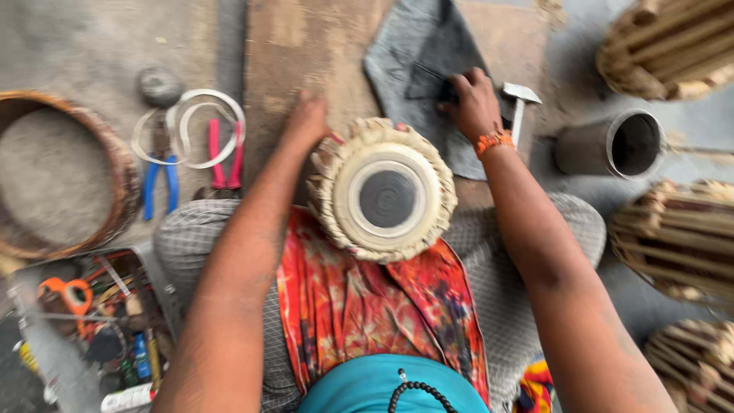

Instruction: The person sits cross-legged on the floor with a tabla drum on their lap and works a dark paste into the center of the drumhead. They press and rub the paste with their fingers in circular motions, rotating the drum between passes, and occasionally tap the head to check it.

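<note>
The person's right hand (472,98), at upper centre-right of the frame, has its grip closed on a small dark flat piece (430,82) that lies on a grey cloth (405,53) spread over the wooden board (306,46). An orange bracelet (493,141) circles that wrist. The left hand (306,121), just left of centre, rests with its fingers bent against the far rim of a small drum (382,191); whether its grip truly clasps the rim cannot be told, since the fingers are blurred. The drum sits in the middle of the frame on the person's lap, its pale head facing up with a black round patch at the centre and woven straps around the edge, over a red and orange patterned cloth (359,306). Just right of the right hand lies a small hammer (520,103), and beyond it a grey metal cylinder (612,144) on its side. Drum shells laced with wooden pegs (673,46) line the right edge. At left lie blue-handled pliers (160,180), red-handled pliers (225,157) and white loops of strap (191,122), beside a large round frame (69,168). At lower left an open box (84,321) holds mixed tools, with a white tube-shaped package at its bottom edge.
</note>
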